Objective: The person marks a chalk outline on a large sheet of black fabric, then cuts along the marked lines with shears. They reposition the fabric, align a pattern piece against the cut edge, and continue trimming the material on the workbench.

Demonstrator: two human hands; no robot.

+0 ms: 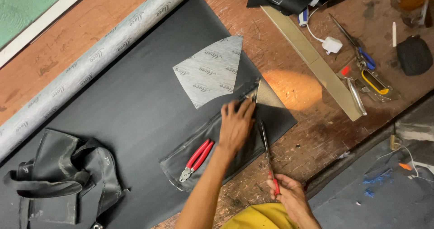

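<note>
Left hand (236,126) presses flat, fingers spread, on the black leather strip (212,147) at table centre. Right hand (289,193) at five o'clock grips a long red-handled tool (266,150), tip toward the strip's twelve o'clock end. Red pliers (196,159) lie idle; the strip looks barely worked.

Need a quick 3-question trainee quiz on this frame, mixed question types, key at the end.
1. True or false: the left hand presses flat on the dark strip.
2. What does the right hand grip? A) stapler B) long scissors C) tape roll
3. Which red-handled tool lies on the strip beside the left hand?

Key: 1 true. 2 B; the scissors point up toward the small tan piece. 3 the pliers.
</note>
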